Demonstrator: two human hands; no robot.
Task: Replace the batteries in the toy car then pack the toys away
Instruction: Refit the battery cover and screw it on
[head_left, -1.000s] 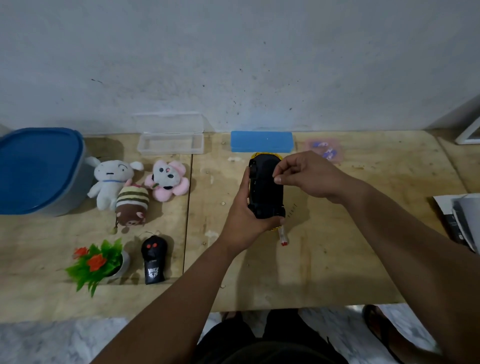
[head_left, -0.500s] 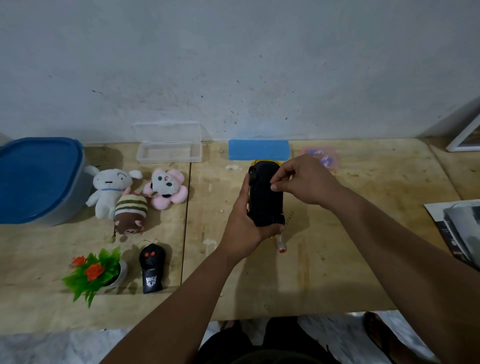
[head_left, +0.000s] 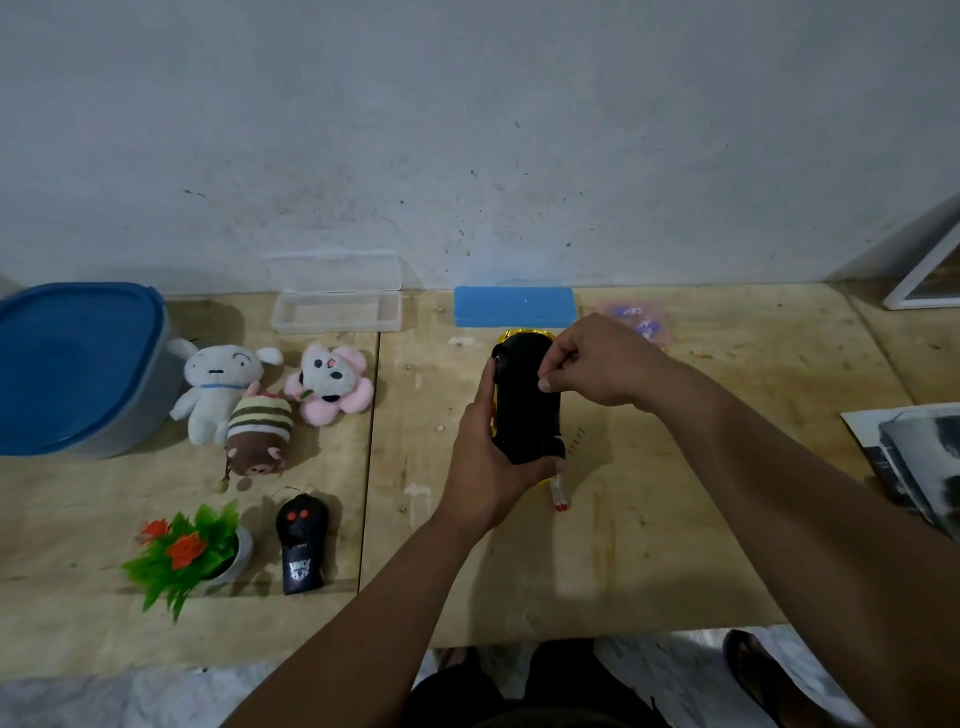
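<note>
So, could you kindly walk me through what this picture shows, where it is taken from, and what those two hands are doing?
There is no machine here: a person wears a camera on the head, looking down at their own hands over a wooden table. The left hand grips a toy car turned underside up, while the right hand pinches at its black base. On the table lie three plush toys, a black remote control, a small potted fake plant, a blue-lidded tub, an open clear box and a blue case. A small red-tipped thing pokes out beneath the car; I cannot tell what it is.
</note>
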